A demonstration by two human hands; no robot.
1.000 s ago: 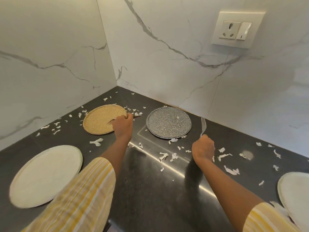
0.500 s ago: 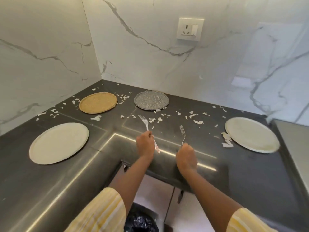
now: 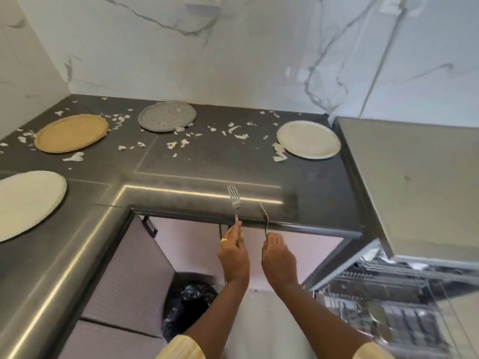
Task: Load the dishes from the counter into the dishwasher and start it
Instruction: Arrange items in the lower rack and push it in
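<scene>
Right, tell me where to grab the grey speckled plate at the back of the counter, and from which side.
Probably the near rim, coming from the front. The grey speckled plate lies flat on the counter close to the back wall, so its far edge is cramped. The low rim facing the person gives fingertips something to hook under and tilt up.
</scene>
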